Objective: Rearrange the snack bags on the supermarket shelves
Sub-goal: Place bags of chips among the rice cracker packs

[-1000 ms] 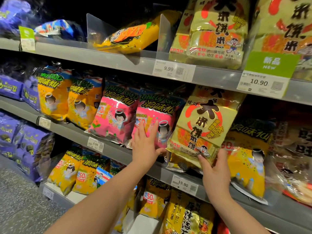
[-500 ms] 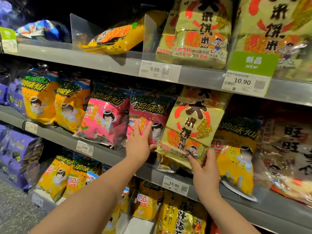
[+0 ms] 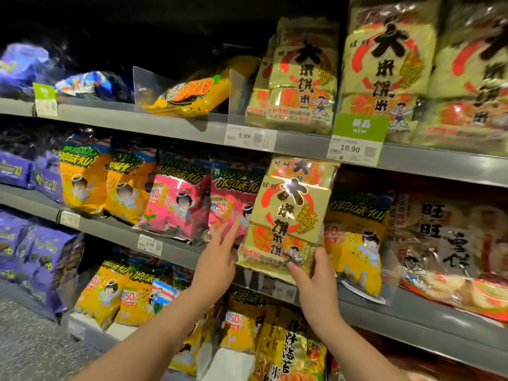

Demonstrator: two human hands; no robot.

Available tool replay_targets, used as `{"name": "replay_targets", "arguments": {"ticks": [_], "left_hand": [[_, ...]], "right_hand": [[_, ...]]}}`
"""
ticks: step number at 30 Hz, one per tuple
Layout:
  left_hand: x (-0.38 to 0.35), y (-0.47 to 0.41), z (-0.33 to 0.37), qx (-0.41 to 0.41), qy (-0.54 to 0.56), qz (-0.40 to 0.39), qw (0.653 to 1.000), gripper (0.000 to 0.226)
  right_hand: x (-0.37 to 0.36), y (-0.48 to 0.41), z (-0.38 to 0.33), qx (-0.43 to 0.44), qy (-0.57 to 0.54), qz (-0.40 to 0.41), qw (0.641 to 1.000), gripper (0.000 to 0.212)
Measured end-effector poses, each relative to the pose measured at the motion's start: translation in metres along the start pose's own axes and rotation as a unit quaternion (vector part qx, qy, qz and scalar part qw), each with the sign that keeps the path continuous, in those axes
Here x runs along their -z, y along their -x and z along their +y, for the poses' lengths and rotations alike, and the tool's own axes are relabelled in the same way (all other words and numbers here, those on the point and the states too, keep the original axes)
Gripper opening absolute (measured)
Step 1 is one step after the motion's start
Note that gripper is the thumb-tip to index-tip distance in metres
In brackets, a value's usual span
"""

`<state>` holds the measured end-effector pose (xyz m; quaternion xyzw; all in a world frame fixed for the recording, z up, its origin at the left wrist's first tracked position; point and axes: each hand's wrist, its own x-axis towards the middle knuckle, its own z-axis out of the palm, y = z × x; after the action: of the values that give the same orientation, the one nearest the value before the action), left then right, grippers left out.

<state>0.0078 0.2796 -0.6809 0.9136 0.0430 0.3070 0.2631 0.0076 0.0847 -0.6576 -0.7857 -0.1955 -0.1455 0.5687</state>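
Observation:
A gold rice-cracker bag point(image 3: 288, 215) with black characters and a red ring is lifted in front of the middle shelf point(image 3: 115, 229). My right hand point(image 3: 316, 287) grips its lower right corner, thumb on the front. My left hand point(image 3: 220, 259) reaches up with straight fingers that touch the bag's lower left edge, beside a pink snack bag point(image 3: 231, 199). More gold bags of the same kind point(image 3: 302, 78) stand on the top shelf.
Pink point(image 3: 176, 202) and yellow snack bags point(image 3: 85, 180) line the middle shelf to the left; a yellow bag point(image 3: 357, 248) and a clear cracker bag point(image 3: 450, 243) sit to the right. A yellow bag point(image 3: 192, 94) lies between clear dividers above. Purple bags point(image 3: 41, 259) fill the left.
The gold bag has risen off the shelf edge and moved up. My left hand has left the pink bag and shifted right to the gold bag's edge. The view has tilted upward.

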Motion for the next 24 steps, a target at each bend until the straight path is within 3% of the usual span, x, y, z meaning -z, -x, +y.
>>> {"name": "replay_targets", "arguments": {"ticks": [3,6,10,17,21,24], "left_hand": [[0.019,0.023,0.009,-0.043,-0.002,-0.023,0.999,0.079],[0.034,0.039,0.020,-0.064,-0.018,-0.038,0.997,0.081],[0.055,0.062,0.040,-0.070,-0.015,-0.028,0.997,0.059],[0.080,0.093,0.074,-0.073,0.039,0.007,0.996,0.052],[0.088,0.094,0.105,-0.097,0.094,0.035,0.990,0.059],[0.086,0.090,0.135,-0.128,0.095,0.047,0.986,0.062]], "right_hand": [[0.007,0.018,-0.007,-0.023,0.010,-0.033,0.999,0.020],[0.014,0.036,-0.015,-0.043,0.004,-0.053,0.998,0.048],[0.029,0.058,-0.032,-0.030,0.000,-0.074,0.997,0.026],[0.060,0.086,-0.057,0.005,0.014,-0.060,0.998,0.025],[0.085,0.085,-0.070,0.025,0.015,-0.009,1.000,0.022],[0.106,0.077,-0.080,0.029,0.008,0.034,0.999,0.031]]}}
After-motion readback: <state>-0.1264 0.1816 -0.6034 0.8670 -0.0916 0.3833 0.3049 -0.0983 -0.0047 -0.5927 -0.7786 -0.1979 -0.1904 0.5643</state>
